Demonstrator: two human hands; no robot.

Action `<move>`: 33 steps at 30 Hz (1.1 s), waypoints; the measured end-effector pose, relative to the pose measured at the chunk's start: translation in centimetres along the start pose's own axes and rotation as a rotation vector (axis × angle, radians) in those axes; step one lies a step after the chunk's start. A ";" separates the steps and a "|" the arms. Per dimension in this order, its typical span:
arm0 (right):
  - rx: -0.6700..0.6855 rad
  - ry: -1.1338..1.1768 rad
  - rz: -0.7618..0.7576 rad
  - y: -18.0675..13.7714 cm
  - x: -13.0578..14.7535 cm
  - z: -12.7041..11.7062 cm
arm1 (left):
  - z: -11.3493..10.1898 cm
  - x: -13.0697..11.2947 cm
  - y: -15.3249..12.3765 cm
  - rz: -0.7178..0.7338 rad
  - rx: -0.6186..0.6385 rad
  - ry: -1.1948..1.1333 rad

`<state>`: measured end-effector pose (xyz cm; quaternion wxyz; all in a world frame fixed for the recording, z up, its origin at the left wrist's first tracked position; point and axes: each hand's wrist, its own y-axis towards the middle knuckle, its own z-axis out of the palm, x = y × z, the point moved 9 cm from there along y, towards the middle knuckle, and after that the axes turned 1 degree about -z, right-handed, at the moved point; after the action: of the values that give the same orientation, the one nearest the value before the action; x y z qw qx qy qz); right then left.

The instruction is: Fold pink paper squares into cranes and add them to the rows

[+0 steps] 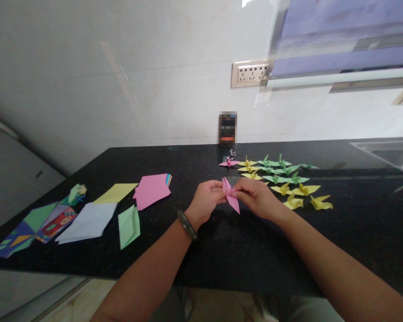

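Between my two hands, above the black countertop point(228, 255), is a pink folded paper crane point(233, 204) with its wings spread. The fingers of my left hand point(206, 201) pinch it from the left, below a dark bangle on the wrist. My right hand point(257, 197) pinches its middle from the other side, thumb and fingertips together. Just beyond my hands stands another pink paper crane point(229, 163). Rows of yellow paper cranes point(305, 189) and green paper cranes point(277, 179) stand behind and to the right of my right hand.
To the left lie a stack of pink paper point(152, 190), a yellow sheet point(117, 193), white sheets point(89, 221), a folded green paper point(129, 226) and a colourful packet point(27, 232). A phone-like dark object point(228, 129) leans on the wall below a socket panel point(251, 73).
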<state>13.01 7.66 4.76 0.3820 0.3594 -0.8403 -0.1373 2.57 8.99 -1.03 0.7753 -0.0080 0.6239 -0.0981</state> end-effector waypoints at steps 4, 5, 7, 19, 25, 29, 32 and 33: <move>0.014 0.078 0.145 0.0 -1.3 0.4 | -0.1 0.0 0.0 0.021 -0.009 0.013; 0.006 0.141 0.199 0.0 -1.8 0.6 | -0.1 0.0 0.1 0.023 -0.011 0.005; -0.014 0.301 0.298 -0.2 -2.7 1.2 | -0.3 -0.1 0.1 0.033 -0.014 -0.041; -0.007 0.496 0.503 -0.7 -3.9 0.6 | 0.3 -0.1 -0.4 0.022 0.010 -0.086; -0.170 0.485 0.428 -0.5 -3.8 -1.2 | 0.9 0.4 -0.4 0.015 0.065 0.060; -0.334 0.518 0.332 -0.5 -3.2 -2.4 | 0.7 0.6 -0.3 -0.003 0.040 -0.065; -0.344 0.327 0.238 -0.5 -2.2 -2.9 | 0.5 0.2 -0.4 0.019 0.019 -0.148; -0.326 0.268 0.213 -0.4 -1.9 -2.9 | 0.5 0.0 -0.4 0.031 0.017 -0.156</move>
<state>16.19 8.81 5.43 0.5553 0.2174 -0.7820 -0.1810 3.00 8.54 -0.89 0.8228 0.0004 0.5610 -0.0904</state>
